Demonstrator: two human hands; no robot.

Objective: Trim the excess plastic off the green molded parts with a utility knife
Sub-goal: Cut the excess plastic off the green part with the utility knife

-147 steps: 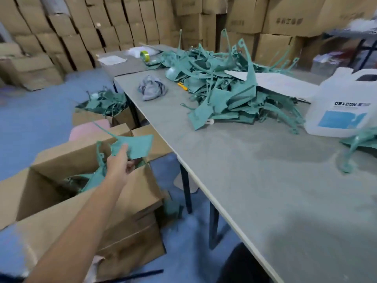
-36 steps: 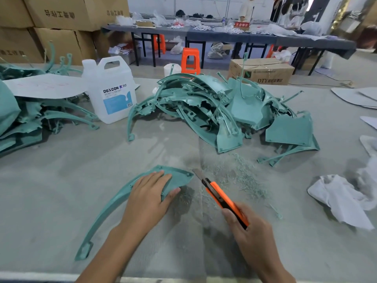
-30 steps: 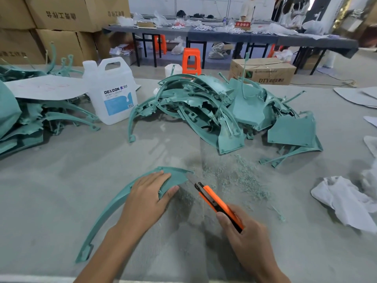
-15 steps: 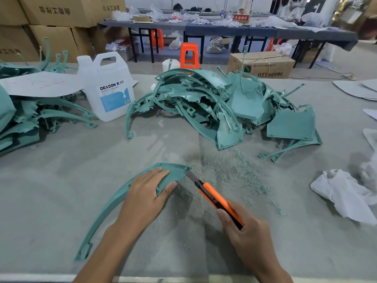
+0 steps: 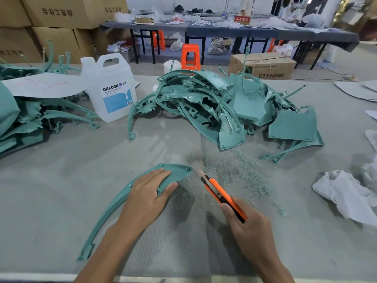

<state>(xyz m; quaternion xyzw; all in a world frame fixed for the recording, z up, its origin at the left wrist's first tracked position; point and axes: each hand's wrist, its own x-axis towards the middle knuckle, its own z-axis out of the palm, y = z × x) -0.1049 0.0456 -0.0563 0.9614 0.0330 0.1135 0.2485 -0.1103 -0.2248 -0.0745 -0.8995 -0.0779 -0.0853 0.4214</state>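
At 3 o'clock of green part [image 5: 177,170], pinned flat-fingered by left hand [image 5: 146,198], knife [image 5: 221,194] clenched in right hand [image 5: 250,231] is now drawn clear: pass judged finished.

Open table [image 5: 61,190] to my left gives room; ahead, the heap of green parts [image 5: 214,103] and white jug [image 5: 114,92] block my reach; a white rag [image 5: 346,195] crowds my right.

The curved part [image 5: 177,170] at lower centre and the heap of molded parts [image 5: 244,103] above it are teal green; the utility knife [image 5: 220,193] is orange with a black strip; the table [image 5: 61,190] is grey. At upper left the jug [image 5: 111,94] is white with a blue label; the cartons [image 5: 61,13] are brown.
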